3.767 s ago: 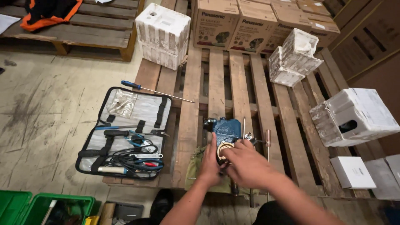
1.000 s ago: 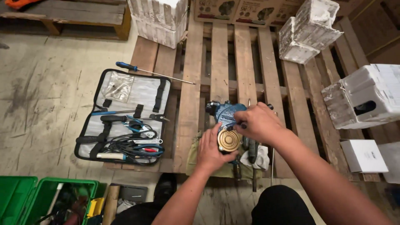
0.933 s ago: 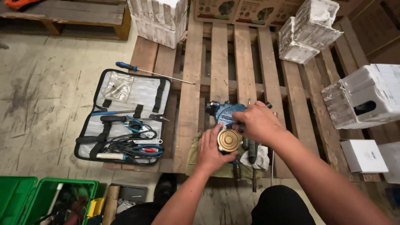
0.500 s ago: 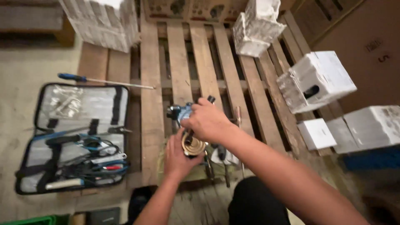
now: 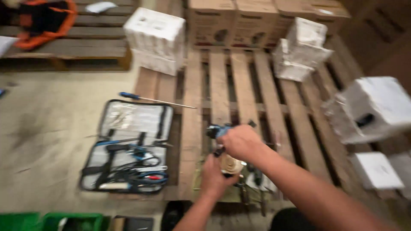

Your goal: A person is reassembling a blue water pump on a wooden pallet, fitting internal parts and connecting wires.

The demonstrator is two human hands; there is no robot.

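Staying closed on the blue tool and round part, right hand and left hand have barely shifted.

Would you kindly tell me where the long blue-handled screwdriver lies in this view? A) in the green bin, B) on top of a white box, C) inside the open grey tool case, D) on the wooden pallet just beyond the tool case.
D: the long blue-handled screwdriver lies on the wooden pallet, just beyond the far edge of the open grey tool case, outside it and away from both hands.
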